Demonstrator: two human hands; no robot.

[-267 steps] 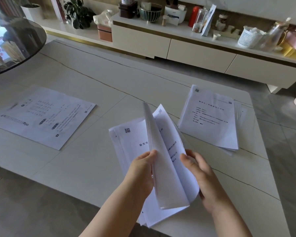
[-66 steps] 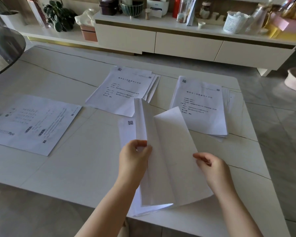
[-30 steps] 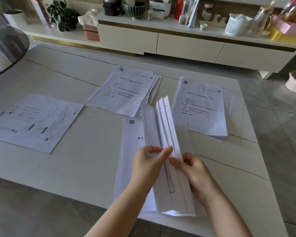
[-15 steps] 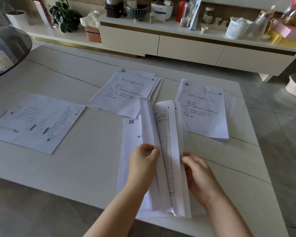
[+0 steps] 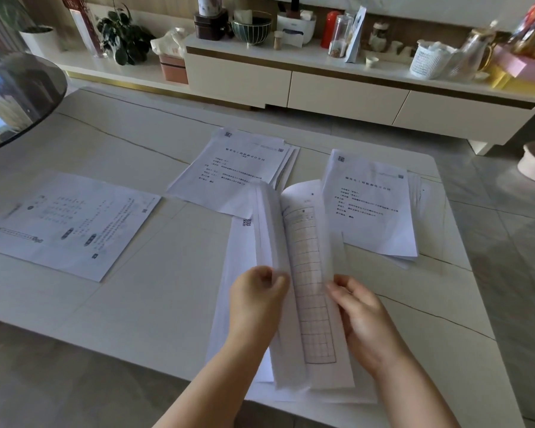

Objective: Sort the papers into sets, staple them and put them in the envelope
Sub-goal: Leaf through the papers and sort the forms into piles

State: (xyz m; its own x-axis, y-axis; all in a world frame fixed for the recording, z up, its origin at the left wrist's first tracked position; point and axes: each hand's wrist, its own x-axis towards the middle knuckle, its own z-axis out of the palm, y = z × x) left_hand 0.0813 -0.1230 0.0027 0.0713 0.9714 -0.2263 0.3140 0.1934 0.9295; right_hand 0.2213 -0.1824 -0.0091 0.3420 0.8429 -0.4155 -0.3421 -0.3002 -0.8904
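- the left hand point(image 5: 257, 299) pinches a bunch of turned-up pages near their lower part, thumb and fingers curled round them. i think this keeps the pages that were looked at out of the way.
- the right hand point(image 5: 360, 316) has its fingers curled round the right edge of the open stack point(image 5: 309, 291), holding the other pages back so a page with a grid on it shows in the middle.
- the stack sits at the near edge of the white table point(image 5: 155, 304), right in front of the person. its bottom sheets lie flat on the table, so the hands only need to lift the top pages.
- two sorted piles lie farther back. the middle pile point(image 5: 238, 168) is just behind the open stack, and the stack's raised pages hide its near corner. the right pile point(image 5: 374, 208) is just beside the stack on the right.
- each pile has a cover page on top, so i think each one is a set. they lie apart so they do not get mixed up.
- a wide sheet point(image 5: 65, 223) lies flat by itself on the left, well apart from the piles.
- i think the person is hunting for where one set ends. the sorting is not done yet.
- i see no stapler and no envelope here.
- loose pages can slip, so a firm pinch helps.
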